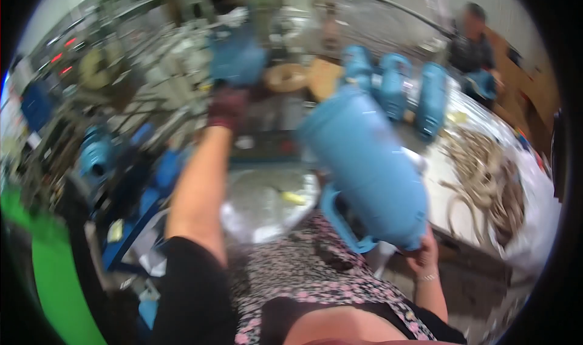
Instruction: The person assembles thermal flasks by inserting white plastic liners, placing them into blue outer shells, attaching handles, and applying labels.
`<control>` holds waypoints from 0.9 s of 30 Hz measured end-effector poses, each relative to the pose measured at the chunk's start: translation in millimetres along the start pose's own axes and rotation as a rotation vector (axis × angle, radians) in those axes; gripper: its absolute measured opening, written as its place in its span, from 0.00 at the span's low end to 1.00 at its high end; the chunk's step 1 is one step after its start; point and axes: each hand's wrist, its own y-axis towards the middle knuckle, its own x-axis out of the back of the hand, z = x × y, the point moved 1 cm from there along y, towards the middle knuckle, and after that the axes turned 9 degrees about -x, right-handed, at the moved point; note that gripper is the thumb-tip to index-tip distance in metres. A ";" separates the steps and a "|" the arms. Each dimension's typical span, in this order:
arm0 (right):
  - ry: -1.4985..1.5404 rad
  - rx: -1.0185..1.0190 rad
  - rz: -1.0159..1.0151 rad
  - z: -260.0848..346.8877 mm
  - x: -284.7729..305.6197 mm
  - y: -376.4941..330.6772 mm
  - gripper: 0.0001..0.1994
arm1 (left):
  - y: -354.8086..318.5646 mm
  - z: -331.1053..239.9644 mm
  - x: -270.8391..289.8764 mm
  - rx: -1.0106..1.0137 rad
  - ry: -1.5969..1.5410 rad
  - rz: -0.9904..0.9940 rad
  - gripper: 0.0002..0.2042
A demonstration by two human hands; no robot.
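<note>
A large blue plastic jug-like body (367,169) with a loop handle is tilted in front of me on the right. My right hand (424,252) grips its lower end, with most of the fingers hidden behind it. My left arm reaches far forward. My left hand (228,107), in a dark red glove, is at a blue part (238,57) on the machine; motion blur hides its fingers, so whether it holds that part is unclear. Just right of that part lies a round tan piece (286,78). Nearer to me sits a clear plastic-covered surface (267,202) with a small yellow piece.
Several similar blue bodies (393,87) stand at the back right. A heap of beige straps (483,175) lies on the right-hand table beside a white plastic bag (534,217). Another person (473,47) works at the far right. Blue parts and machinery (97,151) crowd the left.
</note>
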 end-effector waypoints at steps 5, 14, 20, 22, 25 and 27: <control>-0.032 -0.019 0.085 28.6 -18.2 22.6 0.41 | -114.0 -46.8 83.3 0.150 -0.248 -0.079 0.14; 0.303 -0.293 0.443 -25.8 -209.7 148.1 0.32 | -335.0 -28.5 286.0 0.612 -0.612 -0.160 0.23; 0.777 -0.338 0.605 -31.4 -440.4 191.8 0.26 | -354.2 -14.6 273.6 0.431 -0.581 0.195 0.39; 0.839 -0.337 0.516 -16.0 -454.8 269.5 0.27 | -346.0 -7.3 266.5 0.188 -0.396 0.265 0.32; 0.803 -0.304 0.485 -5.5 -469.9 303.0 0.28 | -337.5 -12.0 269.8 -0.059 -0.231 0.329 0.25; 0.656 -0.328 0.538 -5.0 -451.4 315.5 0.31 | -353.6 -16.4 262.5 0.485 -0.507 0.231 0.21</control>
